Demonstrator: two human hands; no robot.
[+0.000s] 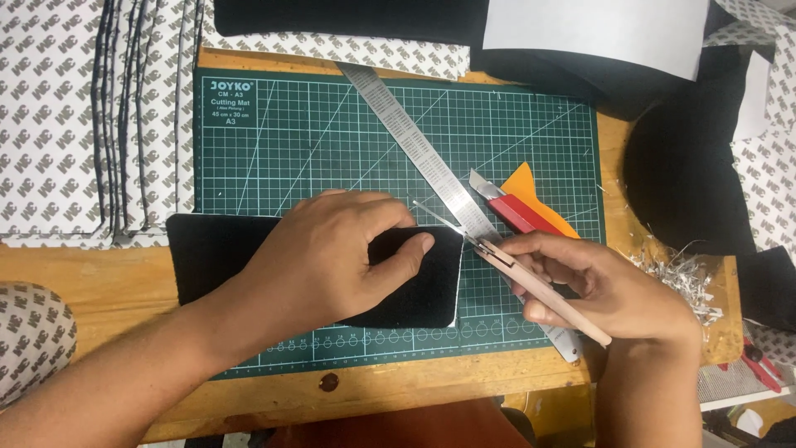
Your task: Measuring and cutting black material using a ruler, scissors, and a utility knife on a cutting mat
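Note:
My left hand [332, 253] presses flat on a black rectangular foam sheet [419, 290] that lies across the near-left part of a green cutting mat [332, 133]. My right hand [601, 286] grips a thin craft knife with a pale wooden handle [543, 290]. Its metal tip [444, 217] points up-left and meets the sheet's top right corner. A long steel ruler [414, 141] lies diagonally across the mat and passes under the knife.
A red utility cutter [510, 207] and an orange felt piece [531, 187] lie right of the ruler. Stacked patterned white sheets [75, 124] fill the left. Black material [688, 166], white paper [597, 29] and silvery trimmings [684, 278] sit at the right on the wooden table [83, 270].

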